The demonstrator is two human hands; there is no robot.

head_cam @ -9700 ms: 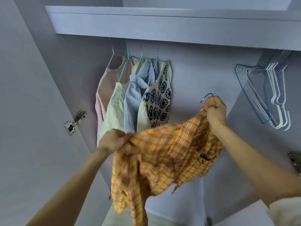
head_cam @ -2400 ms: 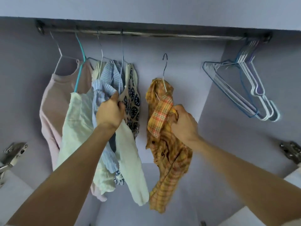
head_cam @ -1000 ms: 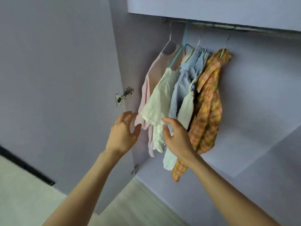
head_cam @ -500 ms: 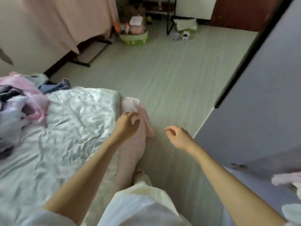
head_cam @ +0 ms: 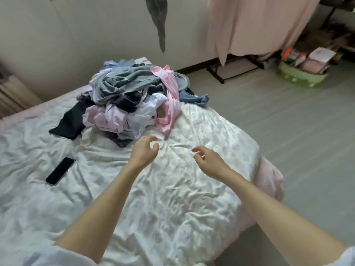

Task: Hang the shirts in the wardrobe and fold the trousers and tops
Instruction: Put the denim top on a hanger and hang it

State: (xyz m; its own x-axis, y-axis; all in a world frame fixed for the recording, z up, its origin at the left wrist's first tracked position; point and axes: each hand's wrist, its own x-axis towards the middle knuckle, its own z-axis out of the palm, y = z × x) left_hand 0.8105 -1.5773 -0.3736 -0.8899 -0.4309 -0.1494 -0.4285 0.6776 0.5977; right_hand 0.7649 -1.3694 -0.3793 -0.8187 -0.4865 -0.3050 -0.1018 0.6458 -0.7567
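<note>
View swung from wardrobe to bed (head_cam: 172, 189) | green basket (head_cam: 301, 77): boxes

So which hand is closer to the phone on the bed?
Left. The left hand hovers over the sheet to the right of the phone; the right hand is farther right, beyond the left hand.

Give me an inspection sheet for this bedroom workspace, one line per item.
Surface: bed with wrinkled white floral cover.
Job's things: mixed heap of unsorted clothes, with a pink garment trailing down its front.
Clutter: black smartphone lying flat on the cover, left of the arms.
Hands: left hand and right hand hover over the cover, fingers loosely curled, holding nothing.
Cables: nothing seen.
Surroundings: pink curtain, green basket on grey floor.
</note>
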